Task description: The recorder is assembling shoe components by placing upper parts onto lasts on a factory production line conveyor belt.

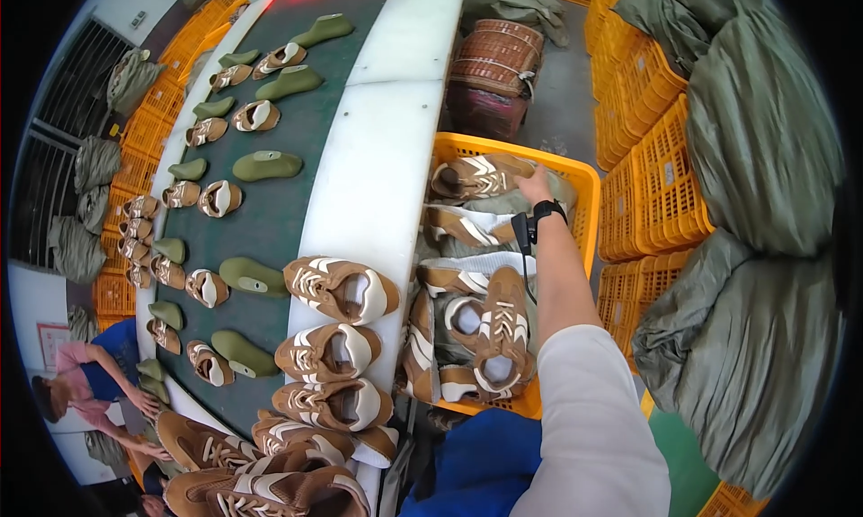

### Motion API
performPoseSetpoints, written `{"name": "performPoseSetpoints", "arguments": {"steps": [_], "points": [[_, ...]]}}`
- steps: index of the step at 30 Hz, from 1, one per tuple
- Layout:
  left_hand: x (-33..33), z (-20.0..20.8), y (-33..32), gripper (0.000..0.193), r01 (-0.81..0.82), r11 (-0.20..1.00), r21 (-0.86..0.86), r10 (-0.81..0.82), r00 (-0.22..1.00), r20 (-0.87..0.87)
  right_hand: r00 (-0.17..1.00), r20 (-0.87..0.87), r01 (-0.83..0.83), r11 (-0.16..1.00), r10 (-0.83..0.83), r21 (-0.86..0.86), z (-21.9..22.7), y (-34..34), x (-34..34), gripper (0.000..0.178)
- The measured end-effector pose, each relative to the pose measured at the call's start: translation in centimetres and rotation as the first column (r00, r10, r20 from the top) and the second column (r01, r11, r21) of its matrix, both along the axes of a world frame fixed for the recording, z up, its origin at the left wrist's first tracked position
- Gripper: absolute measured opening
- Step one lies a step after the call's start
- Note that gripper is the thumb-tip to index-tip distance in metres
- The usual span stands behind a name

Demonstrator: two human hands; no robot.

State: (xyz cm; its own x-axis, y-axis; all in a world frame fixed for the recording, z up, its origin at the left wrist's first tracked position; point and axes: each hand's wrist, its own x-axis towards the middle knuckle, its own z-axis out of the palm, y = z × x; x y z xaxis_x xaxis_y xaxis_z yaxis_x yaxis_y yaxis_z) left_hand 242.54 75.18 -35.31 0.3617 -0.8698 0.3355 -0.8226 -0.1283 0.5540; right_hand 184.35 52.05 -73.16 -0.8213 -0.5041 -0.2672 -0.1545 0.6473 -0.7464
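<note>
My right hand (537,189) reaches into a yellow plastic crate (589,171) beside the bench. Its fingers are closed round the toe end of a brown sneaker (472,176) with white stripes, lying on its side at the crate's far end. Fingertips are partly hidden. A black band and a small device sit on that wrist. Nearer in the crate, more brown-and-white sneakers (503,328) lie among grey-green cloth. My left hand does not appear. On the white bench edge stands a row of brown sneakers (328,353), with a larger sneaker pile (270,494) at the near end.
A dark green conveyor belt (297,180) carries sneakers and green shoe lasts (268,164). Across it, a person in pink (90,373) handles lasts. Stacked yellow crates (665,189) and grey-green cloths (764,130) line the right. A wicker basket (497,57) stands beyond my crate.
</note>
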Motion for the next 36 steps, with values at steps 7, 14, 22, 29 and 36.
{"name": "performPoseSetpoints", "arguments": {"steps": [7,14,22,29,36], "points": [[3.0,-0.6,2.0,0.028,-0.167,0.986,-0.017,0.14,0.875,-0.463,0.992,-0.005,0.123,0.992,-0.123,-0.007,-3.5,-0.1,-0.6,0.086],[5.1,0.3,4.5,0.041,0.022,0.998,0.055,-0.03,0.987,0.156,0.936,0.347,0.006,0.982,0.061,-0.188,1.4,0.1,0.4,0.056],[1.0,0.4,-0.5,0.029,0.112,0.994,0.009,-0.109,0.945,0.309,0.899,0.09,-0.408,0.895,0.428,-0.178,5.8,3.4,2.5,0.034],[3.0,-1.9,-2.2,0.046,0.168,0.984,0.063,-0.158,0.978,-0.134,0.873,0.346,0.152,0.482,0.345,-0.863,23.2,9.8,2.3,0.029],[-2.8,-1.5,-5.2,0.039,0.298,0.954,-0.024,-0.203,0.586,-0.785,0.484,0.663,0.309,0.597,0.571,-0.74,28.1,13.7,8.7,0.029]]}}
